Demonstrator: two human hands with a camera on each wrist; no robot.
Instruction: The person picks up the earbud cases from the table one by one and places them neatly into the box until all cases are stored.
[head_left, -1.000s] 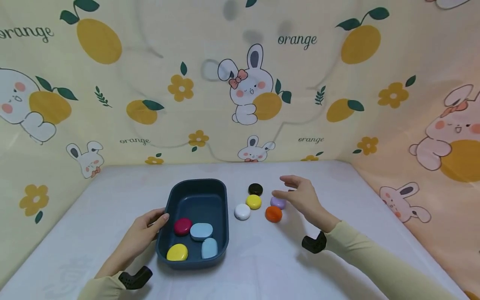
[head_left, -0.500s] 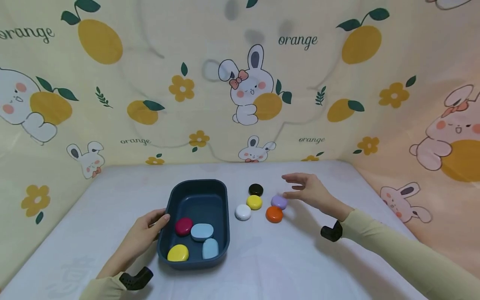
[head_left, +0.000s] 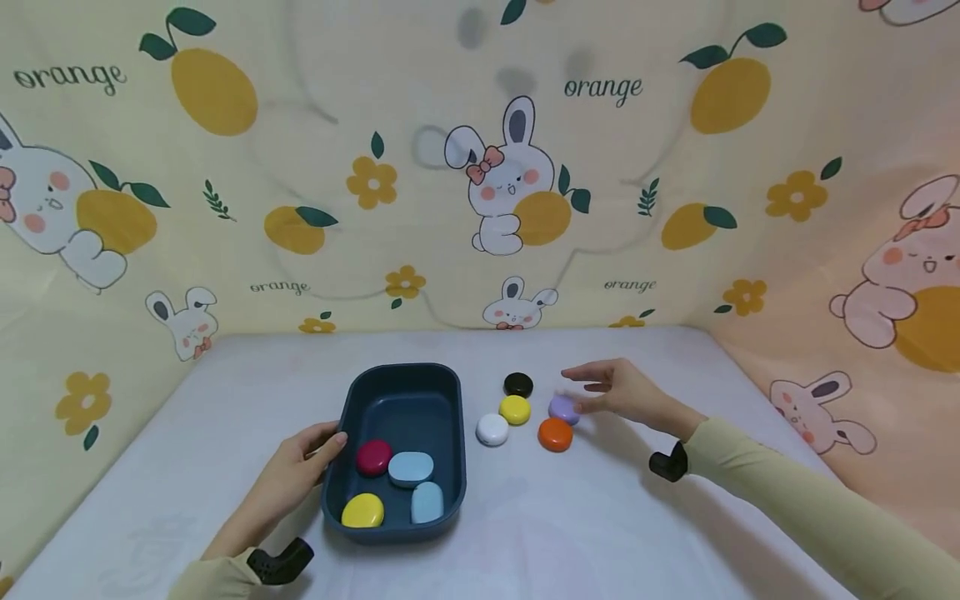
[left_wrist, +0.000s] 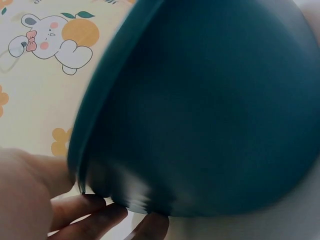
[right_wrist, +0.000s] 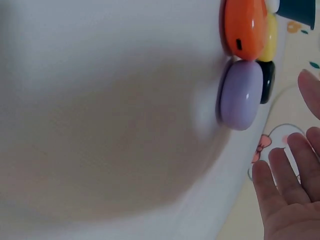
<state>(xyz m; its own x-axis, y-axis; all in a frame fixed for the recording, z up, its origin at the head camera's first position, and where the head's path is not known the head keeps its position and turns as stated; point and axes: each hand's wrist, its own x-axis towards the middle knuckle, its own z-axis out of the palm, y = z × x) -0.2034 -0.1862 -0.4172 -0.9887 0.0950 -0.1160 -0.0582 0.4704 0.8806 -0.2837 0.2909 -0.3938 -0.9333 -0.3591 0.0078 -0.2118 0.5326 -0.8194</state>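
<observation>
My left hand [head_left: 288,471] grips the left rim of a dark blue rectangular tray [head_left: 405,387], thumb over the rim and fingers against the outer wall, as the left wrist view shows. Inside the tray's near half lie a crimson rounded piece [head_left: 373,457], a yellow one [head_left: 363,510] and two light blue ones [head_left: 411,469]. My right hand [head_left: 626,392] hovers just right of a glossy lavender rounded piece [head_left: 562,408], thumb and fingers spread. In the right wrist view the lavender piece [right_wrist: 242,95] stands apart from those fingers, and nothing is held.
Beside the lavender piece sits an orange one [head_left: 555,434]. Left of them are a black [head_left: 518,384], a yellow [head_left: 514,410] and a white piece [head_left: 492,429]. A white cloth [head_left: 555,533] covers the table. A printed curtain [head_left: 420,83] rises behind and at both sides.
My right hand has shifted rightward from above the lavender piece, then lowered slightly beside it. The left hand keeps its grip on the tray. The head view has shifted slightly.
</observation>
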